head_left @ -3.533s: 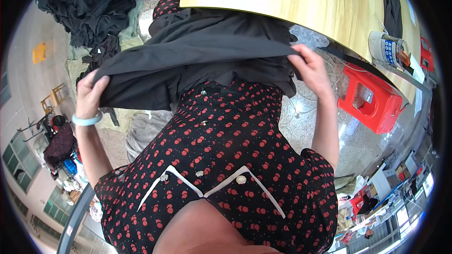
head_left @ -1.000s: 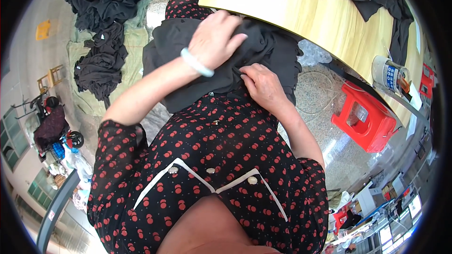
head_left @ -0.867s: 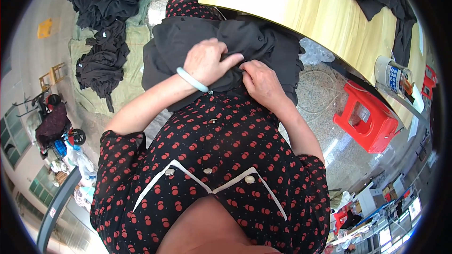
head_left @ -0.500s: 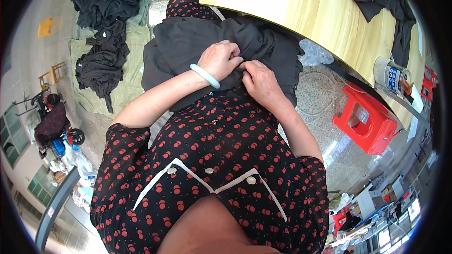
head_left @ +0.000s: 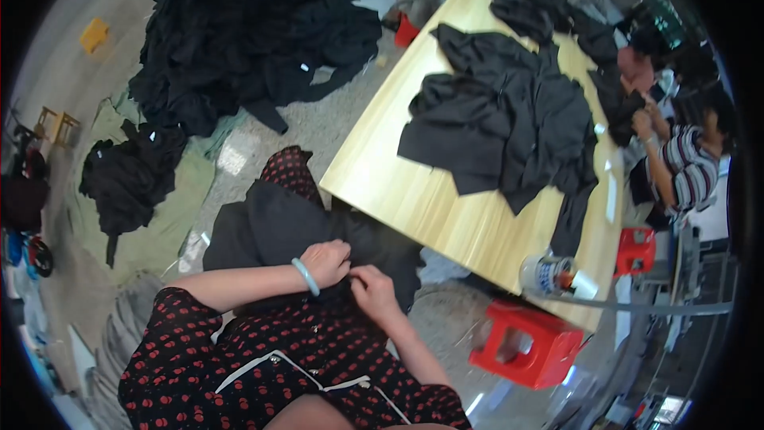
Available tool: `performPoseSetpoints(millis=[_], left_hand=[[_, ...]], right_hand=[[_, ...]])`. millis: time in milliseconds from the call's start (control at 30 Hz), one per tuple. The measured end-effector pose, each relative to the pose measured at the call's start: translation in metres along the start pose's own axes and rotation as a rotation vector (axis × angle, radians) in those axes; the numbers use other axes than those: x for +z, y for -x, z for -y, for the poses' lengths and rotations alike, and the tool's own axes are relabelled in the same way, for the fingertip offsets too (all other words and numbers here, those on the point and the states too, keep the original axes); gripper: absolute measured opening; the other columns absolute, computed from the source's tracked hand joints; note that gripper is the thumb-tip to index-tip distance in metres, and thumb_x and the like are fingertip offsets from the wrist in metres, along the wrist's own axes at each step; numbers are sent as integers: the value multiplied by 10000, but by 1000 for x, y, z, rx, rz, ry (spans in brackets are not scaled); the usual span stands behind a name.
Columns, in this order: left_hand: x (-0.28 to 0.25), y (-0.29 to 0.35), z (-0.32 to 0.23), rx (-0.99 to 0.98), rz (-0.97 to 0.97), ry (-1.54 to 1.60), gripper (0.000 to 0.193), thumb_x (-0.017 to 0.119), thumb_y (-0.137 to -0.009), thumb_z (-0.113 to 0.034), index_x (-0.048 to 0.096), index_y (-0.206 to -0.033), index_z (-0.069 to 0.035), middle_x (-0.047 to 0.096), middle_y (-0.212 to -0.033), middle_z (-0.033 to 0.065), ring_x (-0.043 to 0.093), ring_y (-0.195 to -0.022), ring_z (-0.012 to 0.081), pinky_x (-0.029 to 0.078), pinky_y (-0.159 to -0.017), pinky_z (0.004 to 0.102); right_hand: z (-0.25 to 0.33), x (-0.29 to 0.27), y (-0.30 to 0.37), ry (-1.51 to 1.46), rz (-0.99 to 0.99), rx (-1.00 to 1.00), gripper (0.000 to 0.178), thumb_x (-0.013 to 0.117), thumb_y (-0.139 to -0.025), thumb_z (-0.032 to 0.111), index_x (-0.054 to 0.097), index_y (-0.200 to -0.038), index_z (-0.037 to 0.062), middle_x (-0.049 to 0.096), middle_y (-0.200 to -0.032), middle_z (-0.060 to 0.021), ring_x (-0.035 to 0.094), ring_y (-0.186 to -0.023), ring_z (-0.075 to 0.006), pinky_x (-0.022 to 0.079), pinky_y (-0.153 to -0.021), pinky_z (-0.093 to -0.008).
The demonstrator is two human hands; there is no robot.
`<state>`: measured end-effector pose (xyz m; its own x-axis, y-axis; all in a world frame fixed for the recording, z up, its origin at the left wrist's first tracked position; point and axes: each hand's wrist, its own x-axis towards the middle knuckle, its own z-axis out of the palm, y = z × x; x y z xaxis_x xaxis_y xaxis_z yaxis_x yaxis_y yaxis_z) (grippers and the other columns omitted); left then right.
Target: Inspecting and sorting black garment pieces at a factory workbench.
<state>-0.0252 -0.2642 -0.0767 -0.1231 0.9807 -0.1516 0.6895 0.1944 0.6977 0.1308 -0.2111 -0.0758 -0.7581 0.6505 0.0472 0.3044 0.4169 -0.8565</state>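
Note:
A black garment [head_left: 270, 227] lies spread over my lap. My left hand [head_left: 327, 262], with a pale bangle [head_left: 305, 277] at its wrist, rests on the cloth with its fingers closed in a pinch. Close beside it, my right hand [head_left: 374, 295] also pinches the cloth, its fingertips almost meeting those of the left. The bit of fabric between the fingers is too small to make out, and some fingertips are hidden.
A wooden table [head_left: 370, 139] bears black garments [head_left: 509, 127] and a clear jar [head_left: 549, 275]. Under its edge stands a red stool [head_left: 525, 342]. At left are a large dark cloth heap [head_left: 247, 32] and a smaller pile [head_left: 131, 175]. A co-worker [head_left: 676, 163] is beyond the table.
The view has swung up and to the right, so more of the table, the cloth heap and a co-worker show. Both hands keep nearly the same pinch on the garment.

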Motion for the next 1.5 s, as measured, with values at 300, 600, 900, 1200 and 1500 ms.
performPoseSetpoints(millis=[300,600,900,1200,1500], left_hand=[[-3,-6,14,-99,126,127,173,573,-706,-197,543,-708,-27,597,-711,168,584,-719,350,459,-640,436],[1,-15,29,-136,268,168,212,596,-675,-242,618,-741,-42,612,-732,163,599,-725,318,468,-658,400],[-7,-5,10,-154,152,125,218,578,-672,-236,623,-717,-28,609,-738,175,594,-740,328,471,-678,411],[-5,12,8,112,-4,103,204,547,-743,-163,510,-863,-2,522,-794,179,545,-763,352,452,-665,430],[-6,16,2,-47,-35,90,168,504,-740,-121,538,-826,19,562,-819,190,552,-755,369,447,-677,431]], right_hand=[[4,8,-11,34,-10,29,107,568,-705,38,586,-808,17,587,-773,-124,598,-695,-259,472,-622,-318],[10,12,-14,-34,-20,220,133,587,-703,33,590,-831,1,620,-767,-121,625,-707,-216,488,-649,-300],[14,4,-12,193,-30,-46,127,565,-747,0,602,-868,-8,602,-795,-157,597,-749,-305,485,-671,-358],[16,5,-16,96,-103,-17,94,569,-741,-1,608,-826,-11,605,-783,-172,604,-733,-317,491,-666,-361],[20,12,-16,-12,-142,150,99,589,-741,42,619,-816,-15,626,-788,-160,620,-736,-296,490,-660,-326]])
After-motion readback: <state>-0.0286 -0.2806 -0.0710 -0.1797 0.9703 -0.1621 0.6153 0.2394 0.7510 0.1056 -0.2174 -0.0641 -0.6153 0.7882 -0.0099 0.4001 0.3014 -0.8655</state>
